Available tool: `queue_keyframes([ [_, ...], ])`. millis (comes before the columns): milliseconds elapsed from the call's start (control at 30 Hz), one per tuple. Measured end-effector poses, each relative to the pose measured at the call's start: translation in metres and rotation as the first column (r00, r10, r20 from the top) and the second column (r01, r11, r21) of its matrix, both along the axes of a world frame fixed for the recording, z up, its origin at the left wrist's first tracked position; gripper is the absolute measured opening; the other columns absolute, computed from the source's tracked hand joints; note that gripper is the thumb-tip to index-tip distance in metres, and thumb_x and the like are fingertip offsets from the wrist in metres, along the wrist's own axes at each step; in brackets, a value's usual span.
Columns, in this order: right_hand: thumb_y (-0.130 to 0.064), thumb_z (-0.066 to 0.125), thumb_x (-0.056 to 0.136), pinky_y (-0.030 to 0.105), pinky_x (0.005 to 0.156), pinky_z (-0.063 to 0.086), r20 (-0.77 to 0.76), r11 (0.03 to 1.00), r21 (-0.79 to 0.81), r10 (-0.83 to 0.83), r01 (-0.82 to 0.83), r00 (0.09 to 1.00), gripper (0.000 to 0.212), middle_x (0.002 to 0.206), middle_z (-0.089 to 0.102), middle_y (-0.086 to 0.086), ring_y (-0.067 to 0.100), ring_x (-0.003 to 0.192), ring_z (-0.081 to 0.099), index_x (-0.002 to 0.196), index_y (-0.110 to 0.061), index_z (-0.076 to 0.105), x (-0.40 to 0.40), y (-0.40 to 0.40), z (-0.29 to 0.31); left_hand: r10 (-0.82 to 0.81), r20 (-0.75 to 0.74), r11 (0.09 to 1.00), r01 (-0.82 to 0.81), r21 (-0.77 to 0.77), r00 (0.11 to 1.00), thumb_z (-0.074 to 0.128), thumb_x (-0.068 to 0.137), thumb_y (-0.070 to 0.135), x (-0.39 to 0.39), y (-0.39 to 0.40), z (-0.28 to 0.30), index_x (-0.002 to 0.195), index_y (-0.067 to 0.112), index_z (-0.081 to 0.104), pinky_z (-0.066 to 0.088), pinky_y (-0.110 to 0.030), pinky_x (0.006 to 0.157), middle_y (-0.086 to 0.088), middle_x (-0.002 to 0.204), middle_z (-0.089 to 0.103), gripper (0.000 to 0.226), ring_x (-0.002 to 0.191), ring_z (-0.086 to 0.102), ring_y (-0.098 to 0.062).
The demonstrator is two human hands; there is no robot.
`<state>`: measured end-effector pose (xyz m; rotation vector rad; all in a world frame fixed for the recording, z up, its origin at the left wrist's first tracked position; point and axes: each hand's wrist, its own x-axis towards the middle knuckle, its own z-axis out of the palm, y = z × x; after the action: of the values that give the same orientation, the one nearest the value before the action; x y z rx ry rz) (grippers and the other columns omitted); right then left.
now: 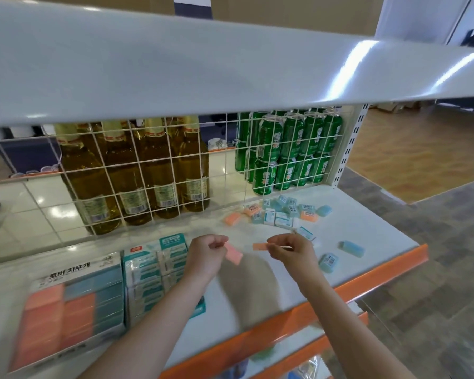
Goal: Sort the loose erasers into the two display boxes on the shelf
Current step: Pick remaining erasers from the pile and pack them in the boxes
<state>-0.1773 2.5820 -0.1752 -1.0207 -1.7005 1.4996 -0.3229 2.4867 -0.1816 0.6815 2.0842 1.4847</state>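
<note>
A person stands at a shop shelf with both hands raised just above its white surface. The left hand (207, 253) has its fingers curled, thumb and fingertips pinching one end of a pink eraser (233, 254), which sticks out to the right of the fingers and tilts downward. The right hand (292, 251) also has curled fingers and pinches an orange eraser (260, 246) by its right end, so the eraser points left, flat and level, toward the other hand. The two erasers are near each other but apart.

Left of the left hand sit two display boxes on the shelf (257, 291). The nearer one, a white and teal box (156, 272), holds rows of wrapped erasers. Beside it, farther left, the orange and blue box (71, 305) holds orange blocks on one side and blue ones on the other.

Beyond the right hand, a pile of loose erasers (279, 213), mostly pale blue with a few orange, lies near the back of the shelf. Two more blue erasers (340, 254) lie apart near the orange front edge.

Behind a white wire grid (159, 170) stand yellow bottles (132, 170) and green cans (288, 151).
</note>
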Motion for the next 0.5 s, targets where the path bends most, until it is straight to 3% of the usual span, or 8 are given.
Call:
queue_keyframes([
  [133,0.003,0.064,0.079,0.010,0.052,0.040,0.037,1.000,-0.010,0.026,-0.025,0.999,0.017,0.071,0.058,0.003,0.010,0.062,0.051,0.074,-0.014,0.064,-0.002,-0.009,0.000,-0.009,0.043,0.999,0.007,0.039,0.999,0.050,0.086,-0.006,-0.002,-0.005,0.004,0.111,0.006,0.065,0.050,-0.026,0.084,-0.008,0.105,0.063,0.032,0.096,0.059,-0.016],
  [367,0.011,0.057,0.080,0.017,0.056,0.042,-0.005,0.997,-0.055,0.056,-0.057,0.998,0.028,0.074,0.066,-0.001,0.012,0.065,0.055,0.082,-0.016,0.064,-0.004,-0.020,0.005,-0.026,0.102,0.997,0.018,0.081,0.994,0.052,0.086,-0.008,0.001,-0.010,0.010,0.111,0.004,0.065,0.049,-0.020,0.079,-0.005,0.103,0.062,0.031,0.094,0.058,-0.014],
  [500,0.014,0.055,0.080,0.008,0.058,0.046,-0.002,0.997,0.000,0.080,-0.080,0.997,0.035,0.082,0.065,-0.001,0.004,0.070,0.059,0.098,-0.014,0.063,-0.004,-0.022,0.004,0.006,0.175,0.992,-0.029,0.126,0.985,0.054,0.086,-0.007,0.002,-0.014,0.012,0.099,0.008,0.067,0.052,-0.013,0.066,-0.008,0.102,0.064,0.024,0.093,0.060,-0.018],
])
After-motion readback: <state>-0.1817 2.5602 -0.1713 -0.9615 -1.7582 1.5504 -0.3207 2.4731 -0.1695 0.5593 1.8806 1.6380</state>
